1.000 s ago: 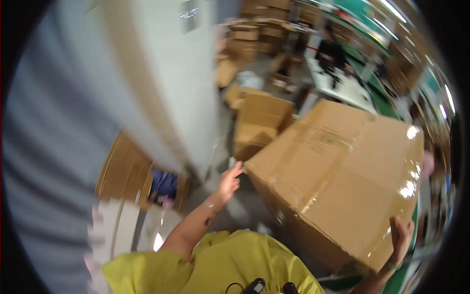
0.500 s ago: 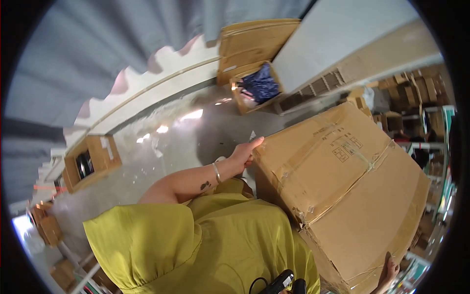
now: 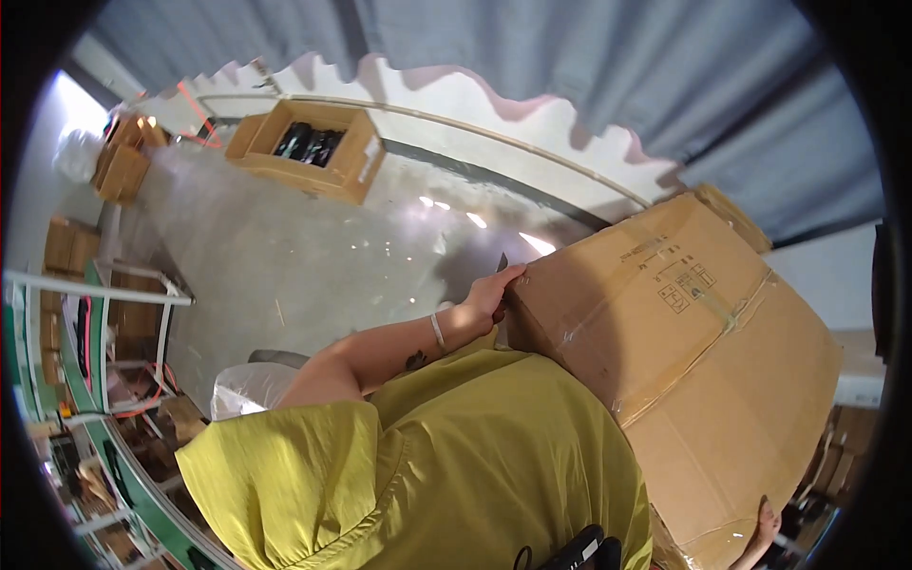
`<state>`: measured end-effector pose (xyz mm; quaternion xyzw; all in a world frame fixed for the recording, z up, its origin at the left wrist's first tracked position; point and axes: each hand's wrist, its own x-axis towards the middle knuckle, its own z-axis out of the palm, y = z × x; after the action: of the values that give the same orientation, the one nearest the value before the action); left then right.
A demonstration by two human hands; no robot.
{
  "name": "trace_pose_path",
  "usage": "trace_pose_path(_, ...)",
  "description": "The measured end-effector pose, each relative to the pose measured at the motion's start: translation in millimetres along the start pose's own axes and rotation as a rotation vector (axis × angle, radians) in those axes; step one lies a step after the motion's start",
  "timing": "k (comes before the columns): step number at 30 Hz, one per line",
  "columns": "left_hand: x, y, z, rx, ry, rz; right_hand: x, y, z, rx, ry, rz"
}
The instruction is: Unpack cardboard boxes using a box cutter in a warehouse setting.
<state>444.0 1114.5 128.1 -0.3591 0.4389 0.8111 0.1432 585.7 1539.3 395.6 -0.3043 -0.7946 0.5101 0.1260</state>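
I carry a large taped brown cardboard box (image 3: pixel 684 351) in front of my chest, tilted, over my yellow-green shirt. My left hand (image 3: pixel 489 296) grips the box's near upper-left corner, a thin bracelet on the wrist. My right hand (image 3: pixel 763 528) holds the box's lower right corner at the frame's bottom edge; only its fingers show. The box hides most of my right arm.
An open cardboard box (image 3: pixel 313 147) with dark items stands on the glossy grey floor (image 3: pixel 313 256) by a grey curtain (image 3: pixel 570 76). Smaller boxes (image 3: pixel 123 161) lie at far left. A green-edged conveyor frame (image 3: pixel 85 380) and a white bag (image 3: pixel 249 388) sit at lower left.
My view has swung round while I carry the box: the open box with dark items has shifted from the top middle to the upper left. Both hands keep their hold.
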Motion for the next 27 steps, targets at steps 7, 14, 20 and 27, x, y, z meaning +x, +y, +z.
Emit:
trace_pose_path(7, -213.8, 5.8, -55.4, -0.444, 0.026, 0.175, -104.6, -174.2, 1.8, 0.096, -0.302, -0.239)
trace_pose_path(14, -463.8, 51.8, -145.9, -0.717, 0.027, 0.253, -350.0, -376.2, -11.0, 0.146, -0.670, -0.446)
trace_pose_path(20, -616.8, 61.2, -279.1, -0.849, 0.129, 0.749, -594.4, -360.6, 32.7, -0.013, -0.925, -0.535)
trace_pose_path(27, -717.4, 203.3, -466.5, -0.718, 0.126, 1.044, -538.6, -463.6, 158.1, -0.177, -1.245, -0.488)
